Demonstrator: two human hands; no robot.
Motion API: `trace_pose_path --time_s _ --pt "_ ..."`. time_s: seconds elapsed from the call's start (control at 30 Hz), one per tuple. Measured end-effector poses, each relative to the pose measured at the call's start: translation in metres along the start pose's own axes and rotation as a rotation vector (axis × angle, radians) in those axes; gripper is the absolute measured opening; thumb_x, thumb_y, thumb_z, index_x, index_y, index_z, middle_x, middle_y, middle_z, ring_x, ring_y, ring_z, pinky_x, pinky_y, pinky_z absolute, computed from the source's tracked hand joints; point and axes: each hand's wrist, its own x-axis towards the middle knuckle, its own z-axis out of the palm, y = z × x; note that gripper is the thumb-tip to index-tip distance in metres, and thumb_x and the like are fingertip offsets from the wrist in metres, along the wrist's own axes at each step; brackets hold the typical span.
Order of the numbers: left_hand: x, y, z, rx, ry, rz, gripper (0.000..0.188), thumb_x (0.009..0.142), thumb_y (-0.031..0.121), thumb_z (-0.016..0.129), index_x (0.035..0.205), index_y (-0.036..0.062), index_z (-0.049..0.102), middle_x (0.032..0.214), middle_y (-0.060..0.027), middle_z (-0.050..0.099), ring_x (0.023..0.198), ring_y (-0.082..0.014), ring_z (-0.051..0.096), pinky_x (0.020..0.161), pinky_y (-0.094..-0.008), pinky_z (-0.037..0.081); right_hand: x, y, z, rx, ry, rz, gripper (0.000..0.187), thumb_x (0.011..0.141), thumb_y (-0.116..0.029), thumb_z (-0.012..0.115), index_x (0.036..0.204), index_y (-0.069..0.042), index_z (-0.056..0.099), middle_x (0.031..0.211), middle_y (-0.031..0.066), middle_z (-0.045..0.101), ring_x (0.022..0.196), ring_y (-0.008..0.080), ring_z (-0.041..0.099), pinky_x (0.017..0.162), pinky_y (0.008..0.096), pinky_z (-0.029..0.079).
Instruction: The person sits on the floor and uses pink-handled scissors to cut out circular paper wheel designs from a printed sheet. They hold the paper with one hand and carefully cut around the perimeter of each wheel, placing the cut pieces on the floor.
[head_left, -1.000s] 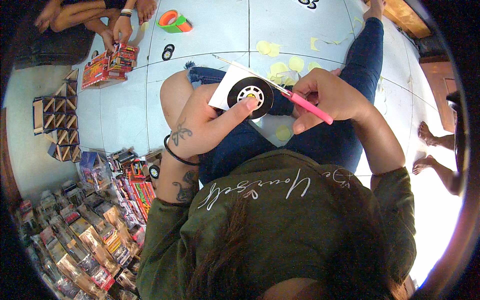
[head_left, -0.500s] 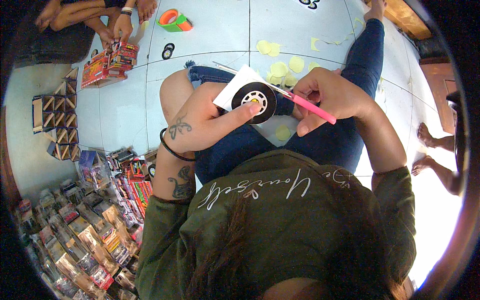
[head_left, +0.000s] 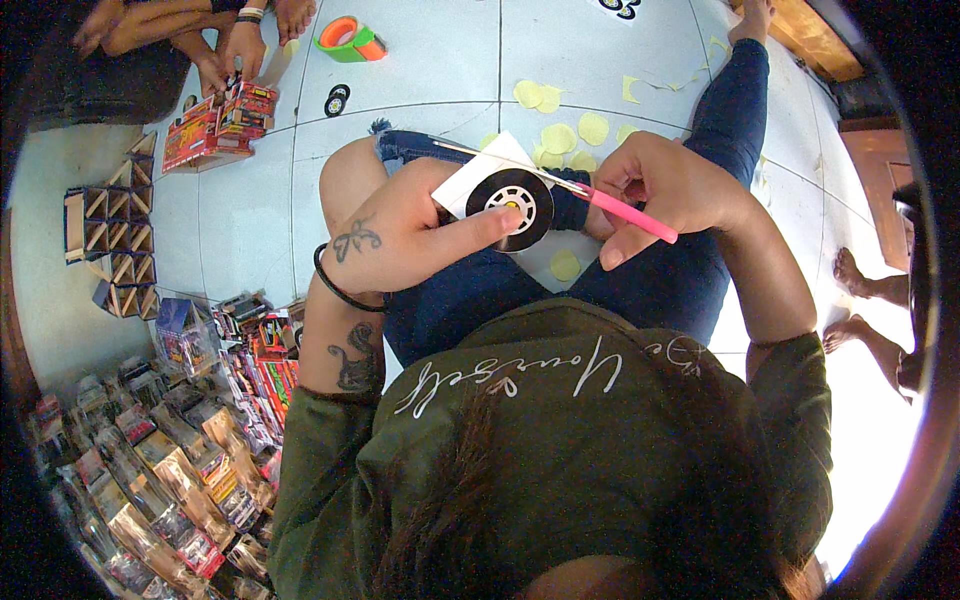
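Above my lap, my left hand pinches a printed paper wheel, black with a white spoked hub, its thumb pressed over the hub. A white paper margin still joins the wheel on its upper left side. My right hand is closed around the pink handle of a pair of scissors. The metal blades point left along the upper edge of the paper and look nearly closed. Pale yellow paper circles and scraps lie on the tiles beyond my hands.
A green and orange tape roll and small cut-out wheels lie on the tiled floor. At far left another person's hands work on a red toy vehicle. Packed goods crowd the near left. Someone's feet show at right.
My hands, the paper wheel and the scissors have shifted very slightly. Both holds stay the same.
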Motion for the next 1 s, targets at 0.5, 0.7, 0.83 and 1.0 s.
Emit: trace_pose_path --time_s 0.5,0.7,0.83,1.0 --pt "0.015 -0.028 0.060 -0.559 0.745 0.004 0.032 0.090 0.034 0.043 0.080 0.0044 0.051 0.058 0.0024 0.048 0.047 -0.0039 0.041 0.042 -0.0179 0.030 0.023 0.020 0.057 0.194 0.352 -0.017 0.046 0.059 -0.047 0.075 0.058 -0.005 0.056 0.050 -0.0023 0.049 0.048 0.0063 0.042 0.044 0.0223 0.031" --pt "0.009 -0.025 0.065 -0.210 0.814 -0.068 0.032 0.089 0.028 0.047 0.064 0.0083 0.048 0.052 0.0051 0.044 0.043 -0.0023 0.036 0.039 -0.0192 0.022 0.024 0.015 0.066 0.279 0.339 -0.055 0.047 0.056 -0.048 0.077 0.059 -0.005 0.057 0.051 -0.0009 0.050 0.048 0.0074 0.044 0.045 0.0225 0.034" --pt "0.005 -0.018 0.062 -0.198 0.773 -0.060 0.031 0.088 0.022 0.048 0.066 0.0004 0.052 0.053 -0.0021 0.050 0.049 -0.0067 0.043 0.046 -0.0235 0.034 0.022 0.011 0.065 0.288 0.319 -0.070 0.047 0.056 -0.047 0.077 0.060 -0.005 0.058 0.052 -0.0004 0.051 0.048 0.0078 0.045 0.045 0.0225 0.034" --pt "0.002 -0.017 0.060 -0.152 0.767 -0.060 0.031 0.088 0.022 0.049 0.065 0.0005 0.052 0.052 -0.0028 0.050 0.047 -0.0076 0.043 0.045 -0.0239 0.034 0.020 0.010 0.065 0.276 0.300 -0.044 0.046 0.056 -0.046 0.077 0.060 -0.004 0.058 0.053 0.0003 0.051 0.049 0.0083 0.046 0.045 0.0228 0.034"
